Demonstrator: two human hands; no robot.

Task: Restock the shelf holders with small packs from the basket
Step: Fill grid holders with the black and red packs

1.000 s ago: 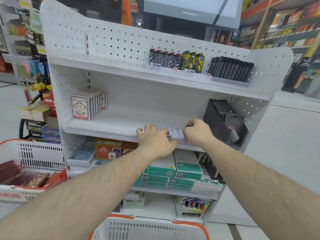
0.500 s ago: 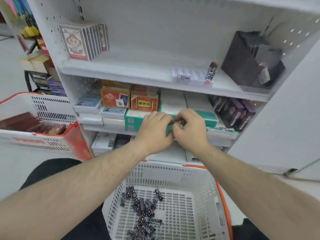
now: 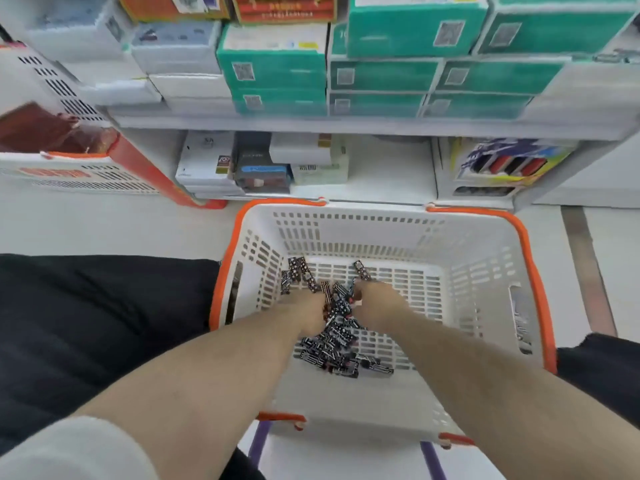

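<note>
"White plastic, orange rim: that was the basket [image 3: 485, 244] on the floor in front of the person, right below the lowest shelf [image 3: 381, 199]. Both arms went down into it."

"And the small packs?"

"Dark little packs [image 3: 337, 344], black with pale patterning and red ends, lay in a loose heap on the basket's slatted bottom, with a few strays nearer the far wall. I could not count them, but well over 10 remained."

"What were the hands doing?"

"Left hand [image 3: 306, 311] was down in the heap, fingers curled into it. Right hand [image 3: 375, 303] was just beside it on the other side of the heap, also curled at the packs. From where I stood the fingertips were buried or blurred, so I could not tell whether either hand had actually closed on a pack or was only raking them together."

"So how far along was the job?"

"I would judge it well short of finished. The heap in the basket was still sizeable, and no holder was in sight at that moment, only teal cartons [image 3: 273, 64] above and assorted boxes on the bottom shelf. What looked left: gather a handful, lift it to the shelf holders, slot the packs in, and come back for more, probably several rounds."

"Anything else around?"

"1 more basket [image 3: 86, 168] to the left, with brownish goods in it."
</note>
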